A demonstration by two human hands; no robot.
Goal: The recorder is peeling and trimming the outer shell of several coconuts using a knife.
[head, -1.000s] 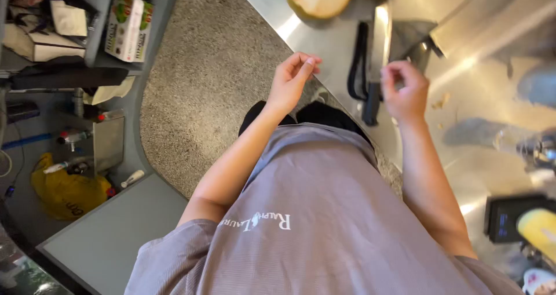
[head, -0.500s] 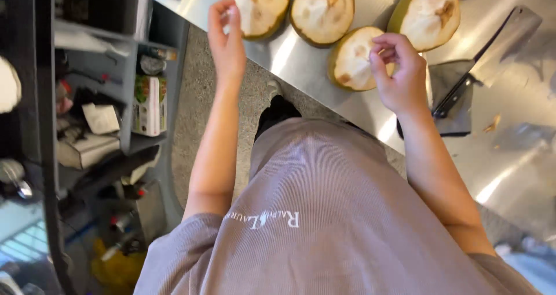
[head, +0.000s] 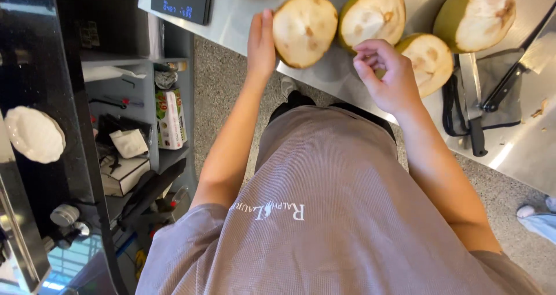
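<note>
I see my left hand [head: 262,46] flat against the pale trimmed round coconut [head: 305,31] at the steel tabletop [head: 524,150] edge, not grasping it, my right hand [head: 389,77] loosely curled and empty, so it may roll off.

Only one view here, a head cam looking pretty much straight down the person's own torso, so the grey shirt fills the lower frame. The steel table [head: 521,150] runs across the top edge, close up, and the shelves [head: 145,98] sit along the left side.
</note>
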